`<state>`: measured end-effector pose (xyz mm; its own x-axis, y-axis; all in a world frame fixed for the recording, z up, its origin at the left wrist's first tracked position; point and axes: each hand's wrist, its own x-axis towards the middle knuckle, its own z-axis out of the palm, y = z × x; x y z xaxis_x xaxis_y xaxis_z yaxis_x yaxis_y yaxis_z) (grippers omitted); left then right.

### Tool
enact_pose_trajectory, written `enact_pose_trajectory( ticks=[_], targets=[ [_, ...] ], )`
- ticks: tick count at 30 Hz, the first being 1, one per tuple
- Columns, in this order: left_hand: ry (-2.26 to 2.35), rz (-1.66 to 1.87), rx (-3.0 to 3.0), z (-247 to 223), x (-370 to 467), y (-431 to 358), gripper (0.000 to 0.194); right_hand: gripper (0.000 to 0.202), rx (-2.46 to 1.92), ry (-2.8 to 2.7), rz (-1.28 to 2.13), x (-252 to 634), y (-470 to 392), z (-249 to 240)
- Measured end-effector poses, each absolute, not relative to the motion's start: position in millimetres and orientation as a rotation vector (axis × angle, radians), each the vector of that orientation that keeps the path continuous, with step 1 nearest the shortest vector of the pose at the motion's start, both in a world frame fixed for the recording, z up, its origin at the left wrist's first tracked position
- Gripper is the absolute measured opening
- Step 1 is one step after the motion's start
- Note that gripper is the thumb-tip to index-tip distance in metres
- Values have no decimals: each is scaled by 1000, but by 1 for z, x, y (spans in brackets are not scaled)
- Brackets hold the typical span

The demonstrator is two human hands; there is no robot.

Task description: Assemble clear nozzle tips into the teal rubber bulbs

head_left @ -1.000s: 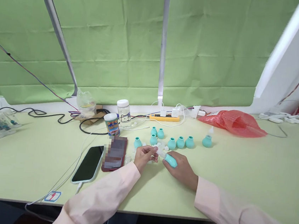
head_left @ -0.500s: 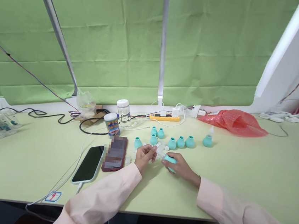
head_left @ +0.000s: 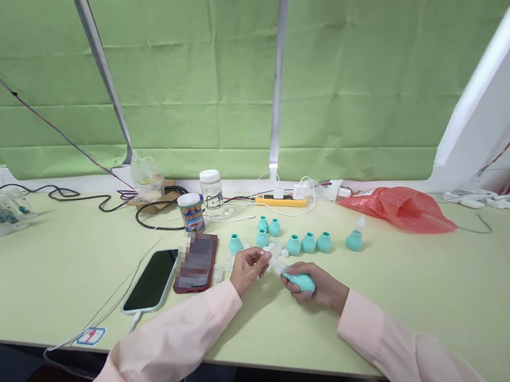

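At frame centre, a teal bulb [head_left: 302, 280] is gripped in the right hand [head_left: 318, 287]; a clear tip [head_left: 270, 257] is pinched by the left hand [head_left: 249, 265]. Alignment should be kept straight, pressure gentle.

I see my right hand [head_left: 318, 287] wrapped around a teal bulb [head_left: 301, 280] lying sideways just above the counter [head_left: 407, 304], while my left hand [head_left: 249, 265] pinches a small clear tip [head_left: 270, 258] at the bulb's neck. Loose white tips [head_left: 278, 249] lie just behind my fingers. Beyond them stand more teal bulbs [head_left: 308, 243], one capped bulb [head_left: 354, 238] apart to the right. A phone [head_left: 152, 279] on a cable lies left, beside a dark red wallet [head_left: 196, 262].
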<state>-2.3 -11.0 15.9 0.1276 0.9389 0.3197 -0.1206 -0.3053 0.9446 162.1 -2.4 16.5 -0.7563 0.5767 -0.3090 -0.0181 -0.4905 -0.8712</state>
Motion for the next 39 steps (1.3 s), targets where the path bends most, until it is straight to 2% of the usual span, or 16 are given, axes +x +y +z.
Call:
enact_pose_trajectory(
  ticks=[5, 13, 22, 31, 39],
  targets=[
    [848, 1381, 1446, 17, -1, -12, 23, 20, -821, -1335, 2271, 164, -2, 16],
    [862, 1337, 1390, 14, -3, -11, 27, 16, -909, -1595, 1764, 157, -11, 20],
    [801, 1271, 1208, 11, -4, -9, 28, 25, -989, -1749, 1286, 149, -20, 16],
    [718, 1192, 1084, 8, -5, -7, 26, 17, -1056, -1948, 712, 149, -25, 12],
    [704, 1240, 1085, 10, 0, -10, 27, 15, -1023, -1957, 623, 148, -25, 14]
  ],
)
